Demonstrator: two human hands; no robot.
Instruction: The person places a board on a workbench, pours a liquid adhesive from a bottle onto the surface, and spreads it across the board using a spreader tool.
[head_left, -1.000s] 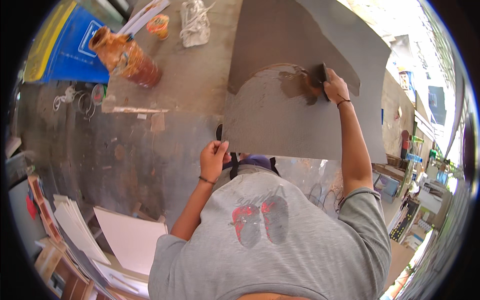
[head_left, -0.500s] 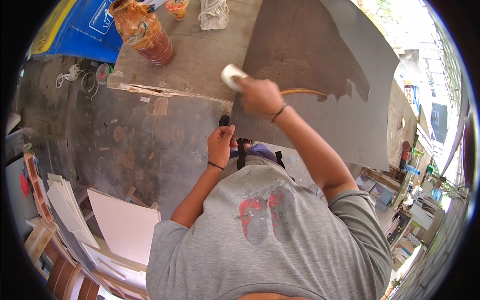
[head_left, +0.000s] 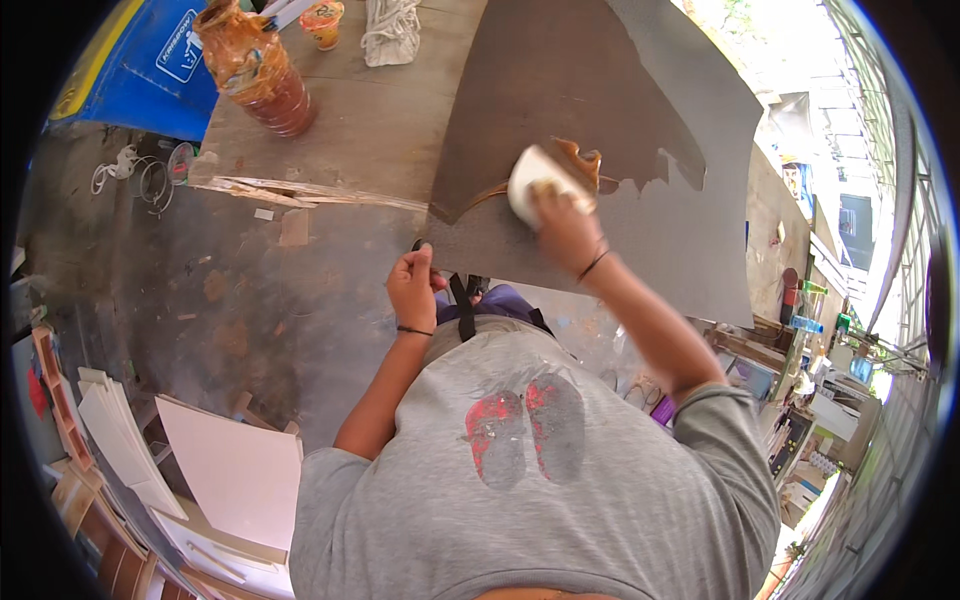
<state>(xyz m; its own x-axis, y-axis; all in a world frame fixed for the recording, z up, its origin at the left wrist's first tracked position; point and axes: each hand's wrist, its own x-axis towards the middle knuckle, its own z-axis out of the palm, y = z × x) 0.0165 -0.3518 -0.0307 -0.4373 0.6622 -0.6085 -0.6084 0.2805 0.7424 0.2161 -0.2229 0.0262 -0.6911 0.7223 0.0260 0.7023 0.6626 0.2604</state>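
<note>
My right hand (head_left: 568, 228) is closed around a white flat spreader (head_left: 533, 185), pressing it against a dark grey sheet (head_left: 670, 250). Brown, glossy glue (head_left: 582, 160) is heaped along the spreader's far edge. Wet-looking dark brown coating covers the far part of the sheet, with a ragged border; the near and right parts are dull grey. My left hand (head_left: 412, 288) is closed at the sheet's near left corner, thumb against the curled fingers. Whether it pinches the corner itself cannot be made out.
A glue-smeared plastic jar (head_left: 265, 80), a small orange cup (head_left: 322, 25) and a bundled white cloth (head_left: 391, 32) stand on the wooden table (head_left: 360, 140), whose front edge is splintered. A blue bin (head_left: 150, 75) is far left. White boards (head_left: 230, 470) lean lower left.
My right hand has swept the spreader rightward across the sheet, and the glue now gathers in a heap ahead of it. My left hand stays by the corner. The whole view has shifted slightly.
</note>
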